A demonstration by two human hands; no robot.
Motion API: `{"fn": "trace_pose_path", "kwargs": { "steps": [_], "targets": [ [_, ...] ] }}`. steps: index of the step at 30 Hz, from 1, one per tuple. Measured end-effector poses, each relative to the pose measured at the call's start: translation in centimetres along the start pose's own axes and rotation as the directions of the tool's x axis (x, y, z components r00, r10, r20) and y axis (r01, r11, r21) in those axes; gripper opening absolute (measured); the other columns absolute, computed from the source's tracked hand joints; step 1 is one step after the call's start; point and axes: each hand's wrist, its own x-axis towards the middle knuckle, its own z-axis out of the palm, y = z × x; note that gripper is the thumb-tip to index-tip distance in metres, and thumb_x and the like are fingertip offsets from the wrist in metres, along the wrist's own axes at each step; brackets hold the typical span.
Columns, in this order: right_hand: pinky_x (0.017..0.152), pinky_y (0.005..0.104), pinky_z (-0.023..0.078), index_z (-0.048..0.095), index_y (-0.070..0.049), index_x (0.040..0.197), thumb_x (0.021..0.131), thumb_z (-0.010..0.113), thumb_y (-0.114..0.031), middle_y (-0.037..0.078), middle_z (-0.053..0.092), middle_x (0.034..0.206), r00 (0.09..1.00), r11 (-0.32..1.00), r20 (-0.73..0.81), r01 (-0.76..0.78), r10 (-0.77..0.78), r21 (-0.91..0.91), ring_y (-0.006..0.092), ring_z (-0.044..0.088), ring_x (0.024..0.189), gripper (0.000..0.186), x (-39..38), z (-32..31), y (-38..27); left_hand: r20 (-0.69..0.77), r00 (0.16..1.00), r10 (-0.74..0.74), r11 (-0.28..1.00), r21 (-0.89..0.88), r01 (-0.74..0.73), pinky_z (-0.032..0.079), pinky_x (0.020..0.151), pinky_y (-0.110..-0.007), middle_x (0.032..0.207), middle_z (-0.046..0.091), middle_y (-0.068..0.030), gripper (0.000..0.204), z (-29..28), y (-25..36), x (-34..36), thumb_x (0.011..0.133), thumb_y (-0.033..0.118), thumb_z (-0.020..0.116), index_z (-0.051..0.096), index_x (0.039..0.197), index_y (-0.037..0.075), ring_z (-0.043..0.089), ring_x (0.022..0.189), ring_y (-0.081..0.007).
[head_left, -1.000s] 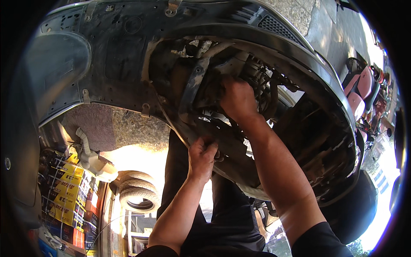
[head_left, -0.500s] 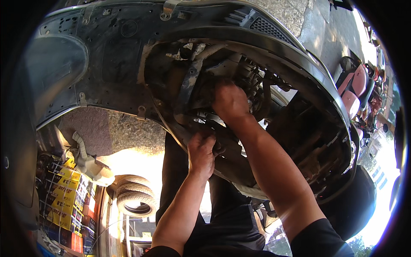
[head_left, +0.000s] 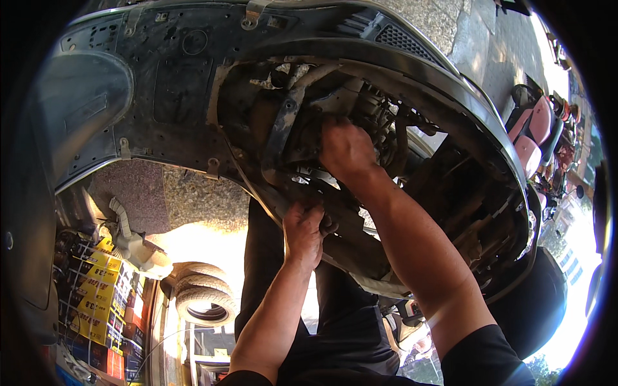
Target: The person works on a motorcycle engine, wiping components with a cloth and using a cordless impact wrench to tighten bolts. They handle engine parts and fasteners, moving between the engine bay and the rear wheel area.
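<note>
A dark vehicle body (head_left: pixel 183 90) with a wide opening fills the upper part of the view, a metal bracket (head_left: pixel 281 128) crossing the cavity. My right hand (head_left: pixel 347 149) reaches deep inside, just right of that bracket. Its fingers are curled closed, and whatever they grip is lost in shadow. Nearer to me, my left hand (head_left: pixel 302 235) is closed at the opening's near rim (head_left: pixel 257 193), thumb pressed against the fingers. A small dark rounded piece shows at its right side; I cannot make out what it is.
Grimy mechanical parts (head_left: pixel 380 106) crowd the cavity beyond my right hand. At lower left are stacked yellow boxes (head_left: pixel 96 289) and a pile of tires (head_left: pixel 205 302). A pink scooter (head_left: pixel 533 132) is parked at far right, and a black rounded case (head_left: pixel 531 302) sits at lower right.
My right forearm and elbow have shifted slightly, with the hand staying in nearly the same place. My left hand has barely moved.
</note>
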Motion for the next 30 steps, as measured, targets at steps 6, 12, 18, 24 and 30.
{"fn": "trace_pose_path", "kwargs": {
  "steps": [6, 12, 18, 24, 30],
  "targets": [
    [0.07, 0.0473, 0.055, 0.058, 0.002, 0.092, 0.075, 0.058, -0.009, 0.026, 0.064, 0.09, 0.998, 0.997, 0.032, 0.062, -0.061, -0.036, 0.0423, 0.066, 0.08, 0.02, 0.0, -0.3, 0.2, -0.009, 1.0, 0.014, 1.0, 0.015, -0.014, 0.055, 0.063, -0.032, 0.081, 0.057, -0.0012, 0.012, -0.4, -0.5, 0.1, 0.091, 0.007, 0.059, 0.06, 0.103, 0.006, 0.056, 0.067, -0.0115],
    [0.068, 0.0455, 0.055, 0.059, 0.001, 0.094, 0.076, 0.059, -0.012, 0.024, 0.065, 0.089, 0.996, 0.995, 0.054, 0.073, -0.069, -0.063, 0.0399, 0.066, 0.079, 0.022, 0.1, -0.1, 0.4, 0.029, 0.998, 0.056, 0.997, 0.042, -0.057, 0.056, 0.063, -0.033, 0.081, 0.058, -0.0004, 0.011, -0.7, -0.9, 0.0, 0.092, 0.009, 0.061, 0.06, 0.103, 0.007, 0.057, 0.068, -0.0114],
    [0.068, 0.0444, 0.056, 0.059, -0.001, 0.092, 0.077, 0.058, -0.012, 0.024, 0.065, 0.091, 0.973, 0.977, 0.172, 0.177, -0.154, -0.123, 0.038, 0.067, 0.078, 0.019, 0.3, -0.5, 0.6, 0.045, 0.997, 0.063, 0.996, 0.063, -0.066, 0.055, 0.067, -0.034, 0.081, 0.057, 0.0003, 0.013, -1.0, -1.2, 0.1, 0.092, 0.011, 0.064, 0.059, 0.104, 0.01, 0.058, 0.07, -0.0118],
    [0.069, 0.0459, 0.056, 0.056, 0.002, 0.097, 0.078, 0.059, -0.009, 0.024, 0.065, 0.089, 0.996, 0.993, 0.012, 0.084, -0.084, -0.088, 0.0397, 0.067, 0.081, 0.022, 0.2, -0.4, 0.1, 0.088, 0.994, 0.071, 0.996, 0.05, -0.076, 0.055, 0.066, -0.033, 0.08, 0.057, -0.0002, 0.012, -0.9, -1.1, 0.1, 0.092, 0.011, 0.064, 0.058, 0.103, 0.01, 0.058, 0.069, -0.0122],
    [0.068, 0.0448, 0.056, 0.059, 0.001, 0.097, 0.077, 0.059, -0.01, 0.021, 0.066, 0.089, 0.993, 0.993, -0.004, 0.114, -0.114, -0.04, 0.0395, 0.067, 0.079, 0.023, 0.1, 0.6, 0.8, 0.039, 0.998, 0.048, 0.999, 0.019, -0.049, 0.055, 0.064, -0.031, 0.079, 0.057, -0.0012, 0.008, -0.6, -0.9, -0.2, 0.094, 0.009, 0.06, 0.057, 0.101, 0.007, 0.057, 0.068, -0.0112]
  ]
}}
